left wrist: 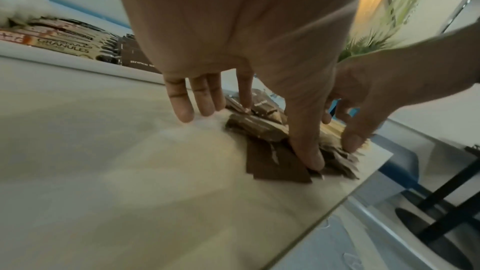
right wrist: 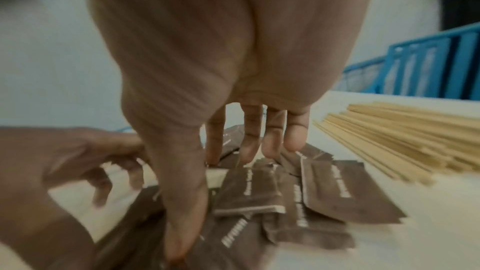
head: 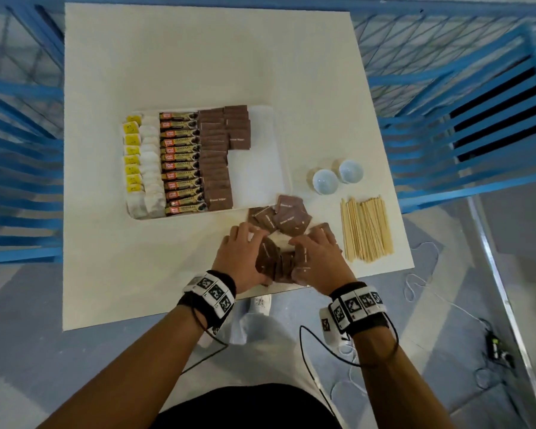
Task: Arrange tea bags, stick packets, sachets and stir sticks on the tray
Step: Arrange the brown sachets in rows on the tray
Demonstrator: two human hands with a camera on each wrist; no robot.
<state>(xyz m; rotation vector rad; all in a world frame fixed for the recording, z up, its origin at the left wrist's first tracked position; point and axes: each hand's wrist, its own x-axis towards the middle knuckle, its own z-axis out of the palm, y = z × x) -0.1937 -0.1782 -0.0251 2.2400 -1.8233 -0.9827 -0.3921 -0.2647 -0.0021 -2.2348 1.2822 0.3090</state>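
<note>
A: Where are the loose sachets (head: 287,216)?
B: On the table (head: 174,63), just beside the tray's (head: 283,168) near right corner, with the stir sticks (head: 365,229) further right of it.
A: And the hands?
B: The left hand (head: 242,252) and right hand (head: 317,260) press together on a bunch of sachets (head: 277,261), fingers spread and bent over it, thumbs touching them.
A: The tray?
B: It holds rows of tea bags (head: 143,168), stick packets (head: 181,164) and sachets.

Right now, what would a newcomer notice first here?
Both hands, left hand and right hand, gathering a loose pile of brown sachets at the table's near edge. Behind them, the tray holds neat rows of tea bags, stick packets and sachets. Stir sticks lie to the right.
</note>
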